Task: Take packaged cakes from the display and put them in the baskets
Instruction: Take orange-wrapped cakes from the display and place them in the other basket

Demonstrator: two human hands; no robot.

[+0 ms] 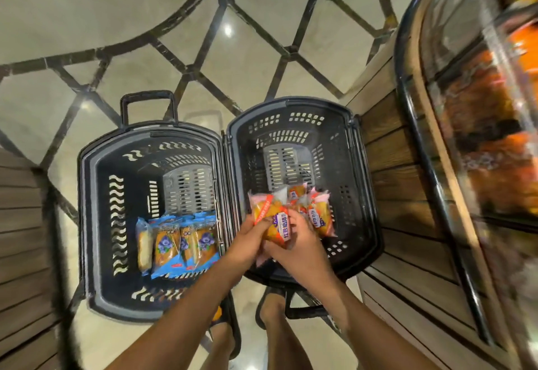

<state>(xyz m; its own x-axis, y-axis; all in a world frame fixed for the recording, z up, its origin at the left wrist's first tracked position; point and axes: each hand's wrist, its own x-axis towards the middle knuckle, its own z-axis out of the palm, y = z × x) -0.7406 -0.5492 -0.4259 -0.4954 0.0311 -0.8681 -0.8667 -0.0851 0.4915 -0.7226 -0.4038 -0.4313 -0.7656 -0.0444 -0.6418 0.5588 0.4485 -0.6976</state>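
Two dark plastic baskets stand side by side on the floor. The left basket [87, 209] holds several blue-wrapped cakes [177, 246] lined up near its front. The right basket [366, 195] holds several pink-and-orange wrapped cakes [318, 215]. Over the right basket's front part, my left hand [250, 241] and my right hand [297, 249] together grip one pink-and-orange packaged cake [272, 218], fingers curled round it. The display [480, 142] curves along the right edge, blurred, with orange packages behind clear panels.
A wooden slatted display base [407, 224] stands tight against the right basket. Another wooden slatted surface [20, 238] is at the left edge. My feet in sandals [270, 308] stand just behind the baskets on the tiled floor.
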